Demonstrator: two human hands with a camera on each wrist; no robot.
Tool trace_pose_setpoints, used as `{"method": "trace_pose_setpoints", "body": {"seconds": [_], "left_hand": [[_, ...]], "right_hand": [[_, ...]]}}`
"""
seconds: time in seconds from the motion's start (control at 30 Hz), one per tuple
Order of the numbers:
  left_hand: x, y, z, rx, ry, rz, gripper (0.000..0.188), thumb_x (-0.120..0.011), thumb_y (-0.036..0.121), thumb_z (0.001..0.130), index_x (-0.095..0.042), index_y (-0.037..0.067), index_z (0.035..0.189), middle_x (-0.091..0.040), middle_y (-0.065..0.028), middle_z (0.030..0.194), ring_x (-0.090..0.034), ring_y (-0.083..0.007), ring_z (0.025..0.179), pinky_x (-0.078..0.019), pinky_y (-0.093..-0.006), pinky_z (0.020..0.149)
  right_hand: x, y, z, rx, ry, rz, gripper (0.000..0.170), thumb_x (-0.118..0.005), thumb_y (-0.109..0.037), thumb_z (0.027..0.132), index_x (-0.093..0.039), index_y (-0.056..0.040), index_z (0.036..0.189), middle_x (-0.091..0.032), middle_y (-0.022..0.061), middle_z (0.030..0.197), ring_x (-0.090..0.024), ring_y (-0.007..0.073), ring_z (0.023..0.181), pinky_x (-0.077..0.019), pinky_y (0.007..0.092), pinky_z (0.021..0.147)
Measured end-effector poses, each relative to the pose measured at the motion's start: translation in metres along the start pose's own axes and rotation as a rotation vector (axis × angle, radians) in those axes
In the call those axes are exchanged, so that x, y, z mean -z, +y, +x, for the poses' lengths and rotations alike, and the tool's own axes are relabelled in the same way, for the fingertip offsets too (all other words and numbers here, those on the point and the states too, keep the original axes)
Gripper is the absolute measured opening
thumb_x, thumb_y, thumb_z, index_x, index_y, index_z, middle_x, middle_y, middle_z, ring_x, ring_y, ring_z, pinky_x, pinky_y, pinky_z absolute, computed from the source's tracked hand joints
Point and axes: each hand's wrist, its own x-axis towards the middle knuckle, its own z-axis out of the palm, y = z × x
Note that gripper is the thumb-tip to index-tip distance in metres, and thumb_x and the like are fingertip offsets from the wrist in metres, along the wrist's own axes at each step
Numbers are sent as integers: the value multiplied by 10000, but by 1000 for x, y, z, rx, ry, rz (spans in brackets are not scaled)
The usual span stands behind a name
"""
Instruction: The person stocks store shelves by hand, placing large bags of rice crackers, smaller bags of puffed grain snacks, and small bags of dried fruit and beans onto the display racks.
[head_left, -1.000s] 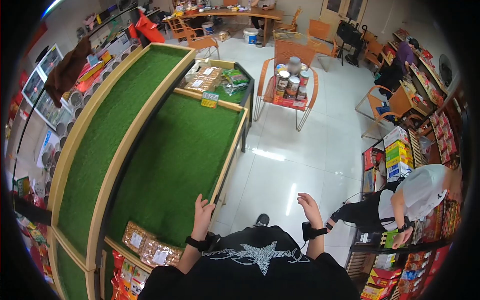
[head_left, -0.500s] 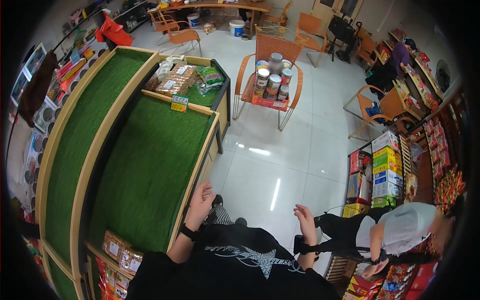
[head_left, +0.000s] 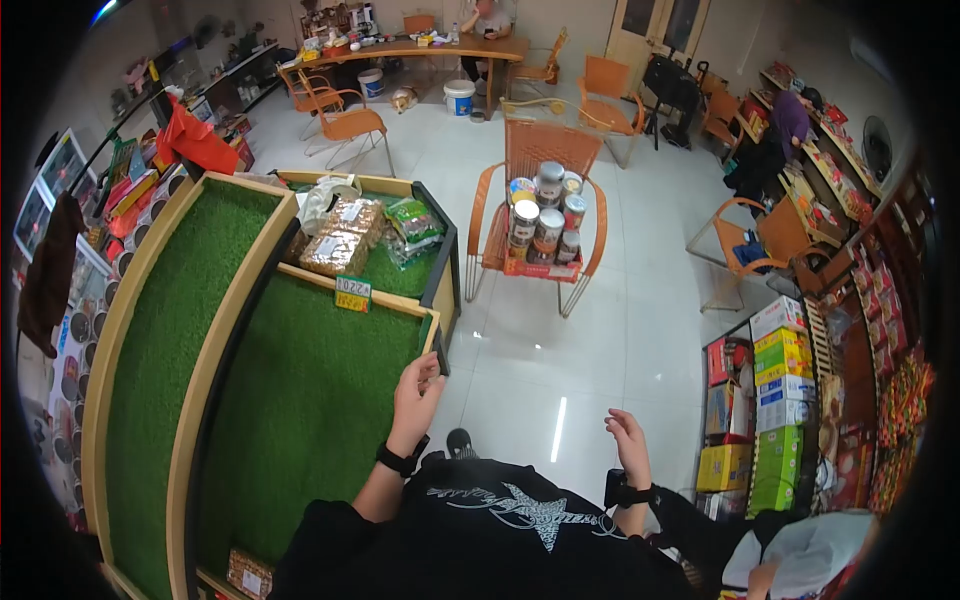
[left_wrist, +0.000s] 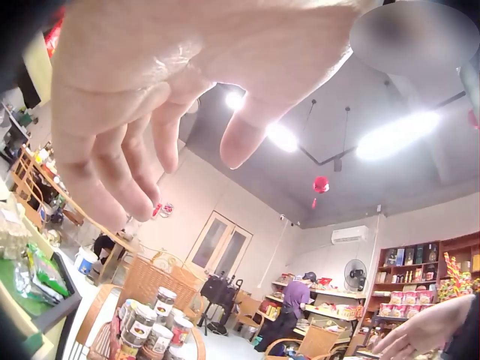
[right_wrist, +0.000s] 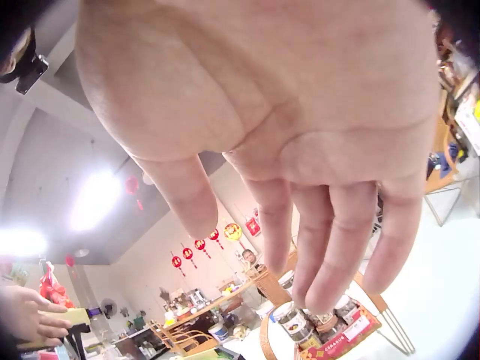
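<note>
1. The largest thing which we see is the display stand (head_left: 300, 410), lined with green artificial turf. It runs along the left side and is the thing nearest to the hands.
2. Farther ahead, on the tiled floor (head_left: 660, 355), we find a rattan armchair (head_left: 552, 143). Its seat bears a red carton (head_left: 540, 269) with lidded jars (head_left: 547, 232) crowded in it.
3. On the far section of the stand lie clear packs of brown snacks (head_left: 335, 250), beside a green bag (head_left: 413, 222). Another snack pack (head_left: 249, 575) is partly visible at the near end.
4. The left hand (head_left: 416, 398) appears beside the far right corner of the larger turf section. Its fingers are loosely bent, the thumb stands apart, and it holds nothing. Whether it touches the edge, we cannot surely tell.
5. The right hand (head_left: 628, 442) is in the air, fingers relaxed, also without any object.
6. The smallest is the price card (head_left: 352, 293), between the two turf sections.
7. About progress, we judge that no handling is under way; how much is done or left, we cannot tell.
8. Compared with half a second earlier, the left hand appears closer to the corner, the armchair sits lower in the head view, and fewer packs show at the near end. The jars remain in their carton.
</note>
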Motion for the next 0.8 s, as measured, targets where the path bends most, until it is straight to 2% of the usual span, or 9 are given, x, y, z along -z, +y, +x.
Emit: {"method": "trace_pose_setpoints", "body": {"seconds": [0.13,0.17,0.2,0.3,0.47,0.7,0.8], "left_hand": [[17,3,37,78,40,24,499,-552,88,766,-358,31,1222,-482,-131,1092,-494,-195,979,-411,-294,792],[24,-7,44,105,15,57,569,-564,122,766,-297,16,1258,-451,-178,1144,-473,-239,1035,-398,-319,831],[27,-13,49,126,21,57,569,-564,122,766,-297,16,1258,-451,-178,1144,-473,-239,1035,-398,-319,831],[37,-18,60,214,30,189,656,-561,176,775,-212,-1,1302,-339,-243,1262,-366,-330,1162,-326,-372,927],[42,-31,71,285,135,225,668,-557,186,781,-193,3,1311,-321,-248,1273,-352,-329,1173,-317,-370,935],[21,-41,101,348,370,118,661,-560,195,784,-204,1,1307,-311,-243,1281,-354,-325,1170,-325,-375,931],[-1,-29,128,349,439,89,664,-567,193,780,-209,0,1304,-326,-236,1269,-370,-322,1156,-337,-374,920]], "right_hand": [[-28,-32,43,63,-45,-51,295,-487,-178,840,-503,9,1067,-551,108,1015,-511,175,953,-373,277,857],[-37,-43,50,63,-77,-42,303,-481,-188,845,-502,10,1072,-545,115,1041,-502,183,982,-361,281,876],[-45,-48,59,47,-90,-50,303,-481,-188,845,-502,10,1072,-545,115,1041,-502,183,982,-361,281,876],[-64,-56,82,63,-184,-134,349,-480,-221,852,-485,1,1121,-534,144,1089,-484,216,1044,-360,293,889],[-92,-58,139,19,-357,-186,434,-409,-325,879,-448,-13,1178,-479,167,1177,-417,238,1130,-294,300,947],[-112,-96,251,118,-572,-312,453,-426,-335,865,-437,-11,1181,-470,181,1181,-420,262,1128,-301,307,942],[-112,-113,302,176,-634,-364,454,-442,-330,855,-434,-15,1183,-467,183,1183,-419,268,1127,-304,310,939]]}}
